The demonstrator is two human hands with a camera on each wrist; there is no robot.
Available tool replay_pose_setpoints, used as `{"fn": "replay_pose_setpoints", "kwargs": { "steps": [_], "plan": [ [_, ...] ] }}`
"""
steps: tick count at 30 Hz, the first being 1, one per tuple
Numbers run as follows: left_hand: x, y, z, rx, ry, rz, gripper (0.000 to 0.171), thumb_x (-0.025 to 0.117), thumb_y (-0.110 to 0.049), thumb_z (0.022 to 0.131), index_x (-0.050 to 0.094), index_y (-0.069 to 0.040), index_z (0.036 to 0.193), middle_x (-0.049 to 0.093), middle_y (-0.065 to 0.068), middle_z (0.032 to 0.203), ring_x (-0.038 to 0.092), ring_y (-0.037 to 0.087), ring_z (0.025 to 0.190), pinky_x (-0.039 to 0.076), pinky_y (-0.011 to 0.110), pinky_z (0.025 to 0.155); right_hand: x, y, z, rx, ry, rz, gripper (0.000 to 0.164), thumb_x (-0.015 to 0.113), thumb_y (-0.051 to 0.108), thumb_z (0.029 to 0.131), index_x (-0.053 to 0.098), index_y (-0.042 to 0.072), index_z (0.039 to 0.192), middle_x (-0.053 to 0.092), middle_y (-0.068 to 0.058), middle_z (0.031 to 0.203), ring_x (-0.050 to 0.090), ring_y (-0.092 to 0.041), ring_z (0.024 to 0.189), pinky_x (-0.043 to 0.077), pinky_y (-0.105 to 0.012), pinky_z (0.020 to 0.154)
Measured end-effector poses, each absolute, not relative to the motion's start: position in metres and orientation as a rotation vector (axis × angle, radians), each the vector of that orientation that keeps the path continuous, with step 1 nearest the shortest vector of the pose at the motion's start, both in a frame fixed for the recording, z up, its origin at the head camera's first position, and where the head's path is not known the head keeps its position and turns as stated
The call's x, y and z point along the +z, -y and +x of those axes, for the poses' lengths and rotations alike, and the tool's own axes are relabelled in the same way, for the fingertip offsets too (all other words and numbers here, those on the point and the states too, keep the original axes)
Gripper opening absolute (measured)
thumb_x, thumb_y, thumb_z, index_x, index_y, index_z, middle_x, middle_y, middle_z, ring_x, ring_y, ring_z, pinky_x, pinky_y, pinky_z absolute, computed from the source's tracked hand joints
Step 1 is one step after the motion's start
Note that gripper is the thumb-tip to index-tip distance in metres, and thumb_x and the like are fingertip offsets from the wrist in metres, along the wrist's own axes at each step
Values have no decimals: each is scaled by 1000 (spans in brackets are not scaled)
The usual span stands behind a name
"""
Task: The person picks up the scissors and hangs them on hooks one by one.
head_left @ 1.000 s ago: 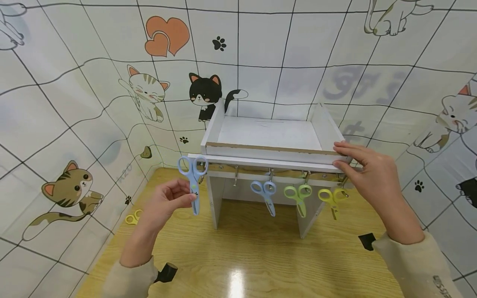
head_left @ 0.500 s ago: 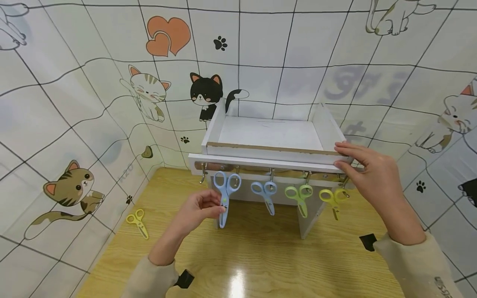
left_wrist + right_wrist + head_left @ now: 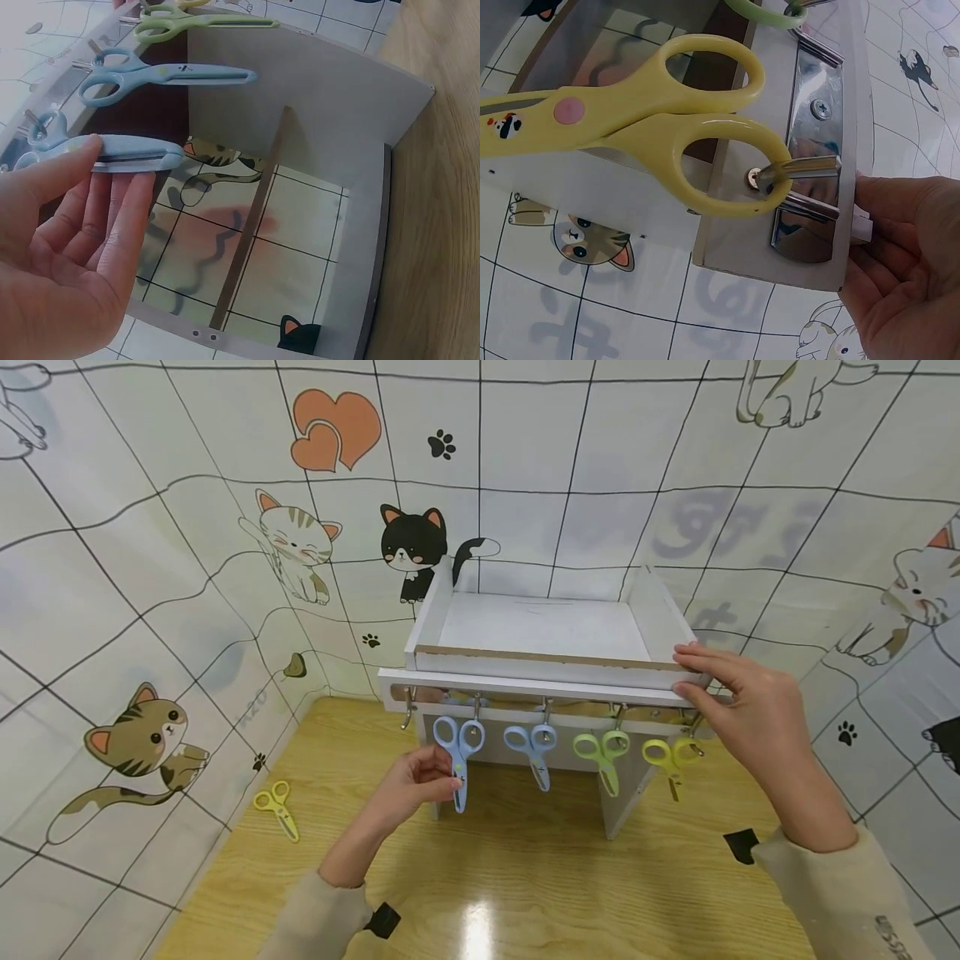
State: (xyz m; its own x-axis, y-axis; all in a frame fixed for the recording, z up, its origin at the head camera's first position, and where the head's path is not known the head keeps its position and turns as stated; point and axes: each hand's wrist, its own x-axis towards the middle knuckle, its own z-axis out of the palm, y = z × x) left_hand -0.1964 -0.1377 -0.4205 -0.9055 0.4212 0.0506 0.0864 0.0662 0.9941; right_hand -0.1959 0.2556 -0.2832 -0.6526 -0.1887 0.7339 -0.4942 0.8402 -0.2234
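Observation:
My left hand (image 3: 420, 781) pinches blue scissors (image 3: 460, 762) by the blade end, handles up. One handle ring overlaps the second hook from the left on the white shelf (image 3: 555, 681); in the left wrist view the hook prong shows at that ring (image 3: 49, 133). My right hand (image 3: 757, 714) grips the shelf's right corner, thumb in front and fingers over the top. To the right of the held pair hang another blue pair of scissors (image 3: 537, 757), a green pair (image 3: 605, 767) and a yellow pair (image 3: 670, 762). The right wrist view shows the yellow scissors (image 3: 570, 112) looped on a metal hook.
The leftmost hook (image 3: 408, 706) is bare. Yellow scissors (image 3: 282, 818) lie on the wooden table (image 3: 525, 893) to the left. Behind the shelf stands a wall sheet (image 3: 562, 460) printed with cats and grid lines. The shelf's side panels (image 3: 624, 806) reach down to the table.
My left hand has carried the blue scissors rightward and slightly down, from the leftmost hook to the second hook. The yellow scissors on the table have come fully into view. My right hand stays put.

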Motion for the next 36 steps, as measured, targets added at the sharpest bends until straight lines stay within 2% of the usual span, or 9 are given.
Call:
{"fn": "replay_pose_setpoints", "kwargs": {
  "steps": [5,7,12,16,20,26,33,36],
  "plan": [
    [-427,137,-198,1901,-2095,557,25,66,-6,94,58,11,110,67,-5,91,67,5,84,58,23,78,-283,-255,-196,545,2262,502,40,83,-2,75,76,5,114,74,-13,118,36,35,114,30,5,75],
    [-429,137,-198,1897,-2081,575,25,65,-5,94,58,13,111,67,-2,93,67,6,85,58,23,79,-283,-255,-196,541,2263,502,40,83,-2,75,76,5,114,74,-12,118,36,35,114,30,4,74],
    [-435,139,-198,1889,-2071,611,25,64,-5,95,59,13,112,68,3,99,69,8,88,60,27,82,-283,-255,-195,542,2273,490,40,83,-1,76,75,6,114,74,-12,118,35,36,113,30,6,79],
    [-439,144,-198,1874,-2077,603,27,64,-7,95,59,12,113,69,3,101,69,8,91,59,25,83,-283,-255,-195,539,2276,489,40,83,-1,76,75,6,115,73,-12,119,35,35,114,29,7,82],
    [-444,155,-199,1855,-2102,576,27,64,-8,96,59,11,114,69,4,102,70,8,92,58,23,81,-284,-255,-195,532,2276,488,40,82,-1,76,75,6,116,73,-12,120,34,35,114,29,6,79],
    [-457,180,-201,1847,-2147,542,26,62,-8,97,58,11,115,69,-2,101,69,7,91,59,26,83,-284,-255,-195,542,2278,492,40,82,-1,76,75,6,115,73,-12,120,35,34,115,29,7,83],
    [-470,221,-201,1874,-2162,364,32,60,-11,99,53,13,120,70,-6,102,70,5,95,59,25,87,-283,-256,-195,527,2275,490,41,83,1,76,75,7,116,73,-11,120,35,34,114,30,-7,64],
    [-476,240,-200,1866,-2181,262,34,61,-15,99,54,10,122,72,-5,107,70,4,98,58,26,91,-283,-256,-195,531,2279,486,41,83,1,76,75,7,116,73,-10,120,36,33,114,30,-8,63]
  ]
}}
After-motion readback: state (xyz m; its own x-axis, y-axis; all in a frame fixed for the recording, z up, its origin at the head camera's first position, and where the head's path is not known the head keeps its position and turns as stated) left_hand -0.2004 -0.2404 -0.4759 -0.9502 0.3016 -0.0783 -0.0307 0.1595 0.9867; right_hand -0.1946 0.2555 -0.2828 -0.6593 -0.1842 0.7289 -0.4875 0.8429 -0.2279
